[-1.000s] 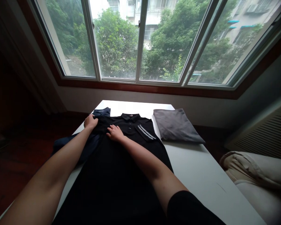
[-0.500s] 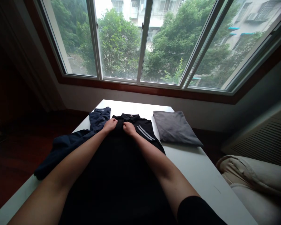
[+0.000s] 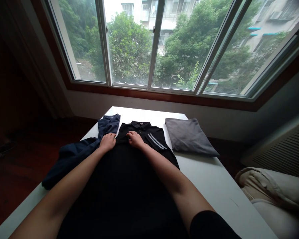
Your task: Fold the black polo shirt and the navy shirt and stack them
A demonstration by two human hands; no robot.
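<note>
A black polo shirt (image 3: 156, 132) lies on the white table in front of me, collar toward the window and buttons up. White stripes edge its sleeve, which lies across the right side of the chest. My left hand (image 3: 108, 142) rests at the shirt's left edge, beside the dark navy garment, fingers loosely bent and apart from any pinch. On the middle of the chest lies my right hand (image 3: 136, 138), its fingers stretched toward the left with a gap to the thumb. The shirt's lower part merges with my dark clothing.
Along the table's left side lies a rumpled navy garment (image 3: 72, 154). A folded grey cloth (image 3: 189, 136) sits at the right of the white table (image 3: 204, 179). Beyond the table are a wall and window (image 3: 149, 49). A pale cushioned item (image 3: 276, 186) stands at the lower right.
My left hand has moved left and nearer me, from a pinch near the collar to the shirt's left edge. My right hand has loosened its fingers. The view has shifted slightly.
</note>
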